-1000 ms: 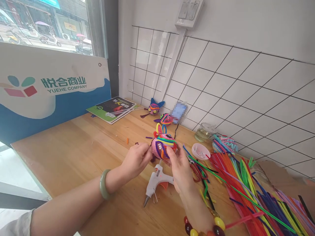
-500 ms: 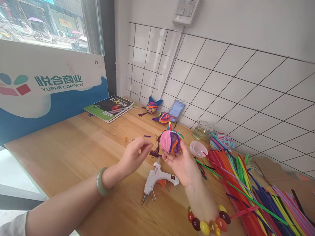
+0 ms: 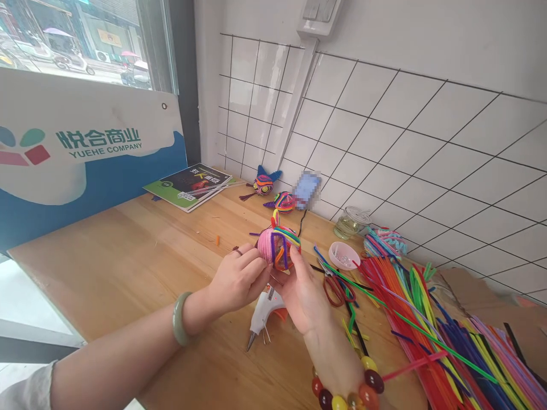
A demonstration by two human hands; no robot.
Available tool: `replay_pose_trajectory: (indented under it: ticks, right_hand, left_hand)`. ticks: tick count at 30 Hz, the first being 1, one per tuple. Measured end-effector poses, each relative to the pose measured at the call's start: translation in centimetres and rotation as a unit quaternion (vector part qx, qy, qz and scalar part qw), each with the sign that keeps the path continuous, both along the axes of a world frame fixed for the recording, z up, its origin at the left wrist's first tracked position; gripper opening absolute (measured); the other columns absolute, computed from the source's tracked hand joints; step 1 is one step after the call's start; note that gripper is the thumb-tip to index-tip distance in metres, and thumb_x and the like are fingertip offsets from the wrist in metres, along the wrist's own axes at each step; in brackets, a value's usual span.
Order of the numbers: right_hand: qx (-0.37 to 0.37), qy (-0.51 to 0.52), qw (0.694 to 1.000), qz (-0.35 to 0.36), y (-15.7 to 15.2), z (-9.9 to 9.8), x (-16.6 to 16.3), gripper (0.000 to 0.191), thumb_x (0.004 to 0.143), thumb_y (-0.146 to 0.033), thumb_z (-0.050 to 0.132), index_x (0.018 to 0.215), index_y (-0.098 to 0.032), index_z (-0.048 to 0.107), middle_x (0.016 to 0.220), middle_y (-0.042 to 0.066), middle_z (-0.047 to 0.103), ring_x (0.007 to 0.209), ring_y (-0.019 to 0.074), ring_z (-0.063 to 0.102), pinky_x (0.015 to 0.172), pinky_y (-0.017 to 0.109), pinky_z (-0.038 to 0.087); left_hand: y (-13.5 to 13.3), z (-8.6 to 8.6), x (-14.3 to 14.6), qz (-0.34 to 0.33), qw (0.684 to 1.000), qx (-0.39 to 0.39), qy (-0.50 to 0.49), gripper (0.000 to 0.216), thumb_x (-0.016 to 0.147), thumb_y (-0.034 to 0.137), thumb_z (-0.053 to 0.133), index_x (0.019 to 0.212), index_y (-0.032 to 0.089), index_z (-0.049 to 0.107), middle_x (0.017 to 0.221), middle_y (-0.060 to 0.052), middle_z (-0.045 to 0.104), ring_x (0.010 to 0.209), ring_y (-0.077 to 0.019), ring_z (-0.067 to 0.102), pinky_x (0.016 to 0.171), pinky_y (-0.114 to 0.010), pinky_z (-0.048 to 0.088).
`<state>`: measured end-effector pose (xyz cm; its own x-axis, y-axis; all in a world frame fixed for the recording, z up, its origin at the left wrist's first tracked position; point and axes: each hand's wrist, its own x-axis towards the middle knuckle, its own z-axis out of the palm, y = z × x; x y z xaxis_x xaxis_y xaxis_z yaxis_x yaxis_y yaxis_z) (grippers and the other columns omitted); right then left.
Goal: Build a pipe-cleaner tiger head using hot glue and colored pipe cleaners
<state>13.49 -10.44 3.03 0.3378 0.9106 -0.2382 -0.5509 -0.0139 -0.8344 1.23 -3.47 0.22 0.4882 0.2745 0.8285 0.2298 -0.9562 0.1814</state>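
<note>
My right hand point(image 3: 301, 293) holds a round ornament point(image 3: 267, 246) wrapped in pipe cleaners, thumb on its right side and fingers beneath. Pink coils cover its left part, with purple and orange strips on the front and a rainbow band and loop on top. Fingers curled closed, my left hand point(image 3: 241, 276) touches the ball's lower left; anything between those fingertips is hidden. A white glue gun point(image 3: 261, 313) lies below both hands, its handle partly covered by the right one. Red-handled scissors point(image 3: 333, 287) rest to the right of my right hand.
Two finished-looking ornaments point(image 3: 264, 183) and a blurred phone point(image 3: 306, 189) sit by the gridded wall. To the right are a glass jar point(image 3: 351, 223), a pink bowl point(image 3: 343, 256) and heaps of pipe cleaners point(image 3: 397, 307). Magazines point(image 3: 192, 185) lie at back left.
My right hand has brought the ornament left and slightly down. My left hand, apart from it before, now meets the ball with fingers curled. The scissors have come into sight.
</note>
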Motion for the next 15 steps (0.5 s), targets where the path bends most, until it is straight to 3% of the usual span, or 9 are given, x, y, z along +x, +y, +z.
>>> replay_pose_trajectory:
  ticks: [4, 7, 10, 13, 15]
  right_hand:
    - [-0.018, -0.004, 0.999, -0.045, 0.3, -0.2, 1.6, 0.034, 0.073, -0.052, 0.069, 0.092, -0.024, 0.065, 0.090, 0.004, 0.072, 0.085, 0.0229, 0.068, 0.077, 0.039, 0.052]
    - [-0.008, -0.033, 0.997, -0.067, 0.4, -0.4, 2.8, 0.035, 0.070, -0.049, 0.073, 0.094, -0.025, 0.065, 0.094, 0.002, 0.071, 0.085, 0.0203, 0.067, 0.081, 0.038, 0.051]
    - [0.001, -0.069, 0.997, -0.035, 0.4, -0.4, 3.5, 0.040, 0.070, -0.049, 0.074, 0.101, -0.026, 0.064, 0.103, 0.002, 0.070, 0.087, 0.0189, 0.066, 0.082, 0.037, 0.050]
    - [0.006, -0.112, 0.994, 0.001, 0.2, -0.1, 3.4, 0.045, 0.071, -0.049, 0.073, 0.109, -0.028, 0.061, 0.107, 0.002, 0.069, 0.089, 0.0183, 0.066, 0.083, 0.036, 0.050]
    - [0.013, -0.143, 0.990, 0.003, 0.2, 0.1, 3.1, 0.048, 0.071, -0.049, 0.073, 0.113, -0.029, 0.058, 0.114, 0.002, 0.067, 0.095, 0.0191, 0.065, 0.083, 0.035, 0.050]
  left_hand:
    - [1.5, 0.0, -0.7, 0.026, 0.995, -0.083, -0.046, 0.026, 0.085, 0.013, 0.047, 0.061, 0.020, 0.041, 0.057, 0.001, 0.046, 0.055, -0.0130, 0.040, 0.055, -0.028, 0.033]
    - [3.2, -0.1, -1.3, 0.102, 0.965, -0.224, -0.090, 0.040, 0.086, 0.023, 0.049, 0.050, 0.020, 0.032, 0.049, 0.004, 0.033, 0.049, -0.0114, 0.033, 0.055, -0.028, 0.029]
    - [4.3, -0.3, -1.4, 0.126, 0.944, -0.288, -0.105, 0.039, 0.089, 0.032, 0.046, 0.053, 0.019, 0.045, 0.049, 0.003, 0.038, 0.048, -0.0106, 0.036, 0.051, -0.026, 0.030]
    - [4.2, -0.4, -0.9, 0.031, 0.891, -0.436, -0.119, 0.029, 0.085, 0.043, 0.056, 0.084, 0.015, 0.064, 0.065, 0.000, 0.057, 0.058, -0.0117, 0.050, 0.054, -0.024, 0.039]
    - [3.7, -0.4, -0.5, -0.076, 0.836, -0.529, -0.122, 0.044, 0.081, 0.047, 0.062, 0.111, 0.014, 0.060, 0.083, -0.005, 0.063, 0.068, -0.0134, 0.056, 0.061, -0.026, 0.046]
